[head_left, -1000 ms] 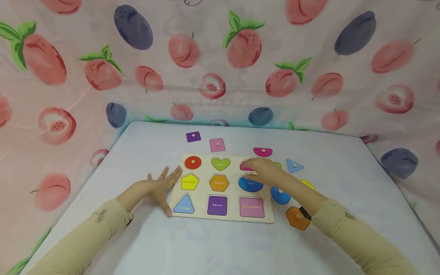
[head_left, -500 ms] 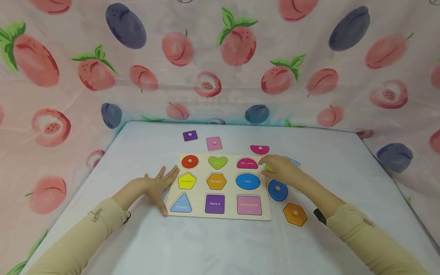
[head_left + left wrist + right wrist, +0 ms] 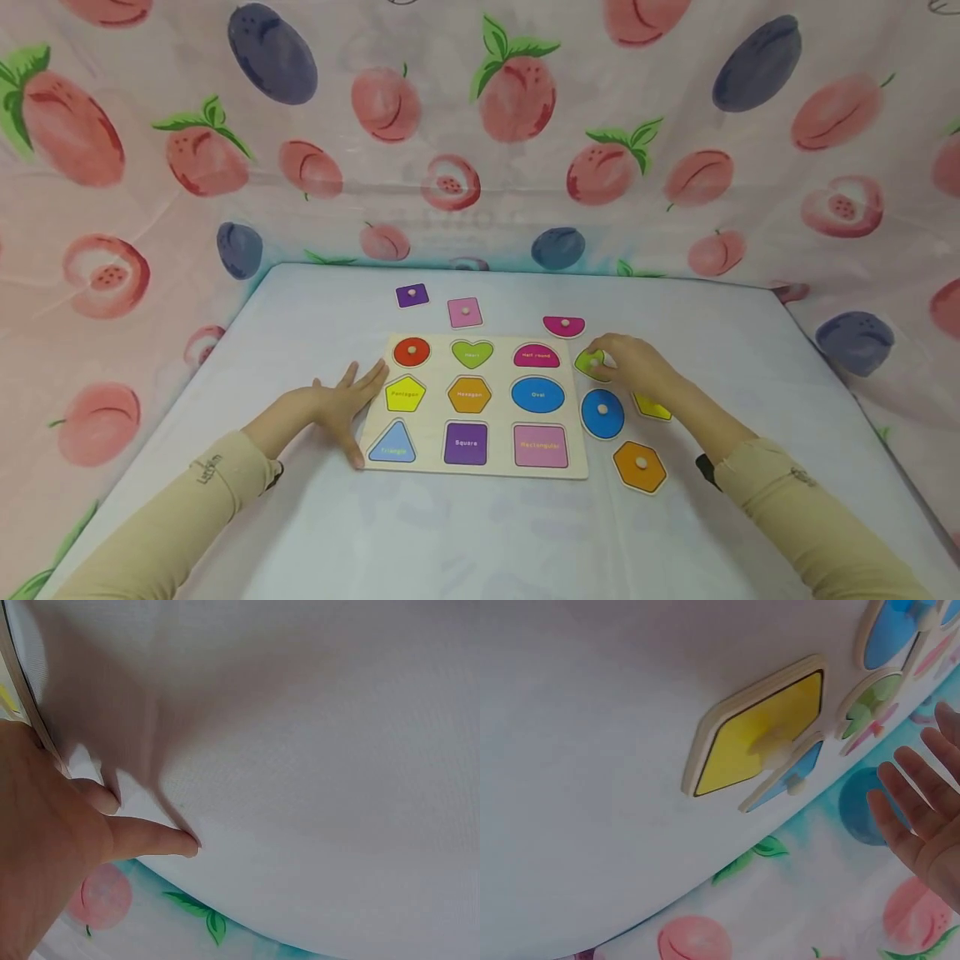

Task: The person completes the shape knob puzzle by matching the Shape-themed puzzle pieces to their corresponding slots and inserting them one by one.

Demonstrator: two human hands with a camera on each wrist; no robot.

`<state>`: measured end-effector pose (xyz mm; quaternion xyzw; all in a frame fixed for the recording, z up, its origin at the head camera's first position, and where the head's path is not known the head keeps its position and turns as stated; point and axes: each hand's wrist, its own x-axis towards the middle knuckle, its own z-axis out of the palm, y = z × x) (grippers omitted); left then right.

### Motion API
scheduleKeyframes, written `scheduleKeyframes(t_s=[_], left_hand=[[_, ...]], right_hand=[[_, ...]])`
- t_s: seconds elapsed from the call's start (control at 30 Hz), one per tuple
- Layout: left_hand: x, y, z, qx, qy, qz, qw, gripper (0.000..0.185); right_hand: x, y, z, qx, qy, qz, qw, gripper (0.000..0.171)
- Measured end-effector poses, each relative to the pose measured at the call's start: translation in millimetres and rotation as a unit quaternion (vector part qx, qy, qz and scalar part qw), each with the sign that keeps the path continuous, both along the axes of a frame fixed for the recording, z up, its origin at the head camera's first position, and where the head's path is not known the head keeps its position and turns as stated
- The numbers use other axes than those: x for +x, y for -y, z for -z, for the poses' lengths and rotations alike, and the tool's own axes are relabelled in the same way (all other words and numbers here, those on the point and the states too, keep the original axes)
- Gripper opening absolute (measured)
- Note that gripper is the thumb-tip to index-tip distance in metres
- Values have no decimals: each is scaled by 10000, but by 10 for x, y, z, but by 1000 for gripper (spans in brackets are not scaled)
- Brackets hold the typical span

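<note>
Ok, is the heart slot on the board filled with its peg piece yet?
No: in the head view the heart slot on the board shows no peg, while the green heart piece lies on the table by the right hand.

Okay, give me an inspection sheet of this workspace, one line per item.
Surface: white table, covered with cloth.
Job's things: shape puzzle board; only the red circle is seated; green heart piece lies right of the board.
Clutter: loose pieces around the board: purple square, pink square, half round, blue oval, orange hexagon, yellow piece.
Hands: left hand flat at the board's left edge; right hand at the heart piece, grasp unclear.
Cables: nothing seen.
Surroundings: fruit-print curtain.
</note>
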<state>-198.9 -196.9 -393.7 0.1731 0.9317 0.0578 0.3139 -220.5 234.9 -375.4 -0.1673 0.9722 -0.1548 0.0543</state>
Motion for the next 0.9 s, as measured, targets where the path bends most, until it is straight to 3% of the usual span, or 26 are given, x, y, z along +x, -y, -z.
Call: scheduleKeyframes(t_s=[0.37,0.9], left_hand=[[8,-1,23,182,-62,-70,9998,137],[5,-14,30,97,-28,8,9999,141]], right_hand=[[-197,-98,163,153,48,54,9999,31],[-305,-60,270,375,7,318,9988,20]])
